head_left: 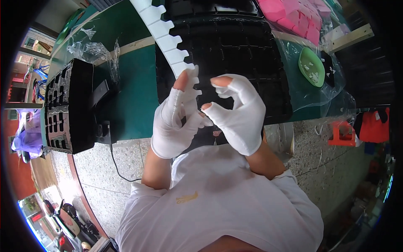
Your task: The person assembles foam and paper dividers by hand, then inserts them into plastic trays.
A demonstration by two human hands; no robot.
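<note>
A long white strip [161, 31] with a row of notched tabs along its right edge slants down from the top of the view. My left hand [174, 122], in a white glove with bare fingertips, is closed on the strip's lower end. Beside it, my right hand [241, 113] wears the same kind of glove. Its thumb and index finger are curved and apart, with nothing visible between them, just right of the strip. Both hands are above the near part of a black compartment tray [247, 63] on the green table.
Pink pieces [291, 17] are heaped at the far right. A green bowl [303, 63] holding small white scraps sits on clear plastic film [294, 90]. Stacked black trays [79, 107] stand at the left, near a hanging black cable [115, 164]. Crumpled film [98, 48] lies far left.
</note>
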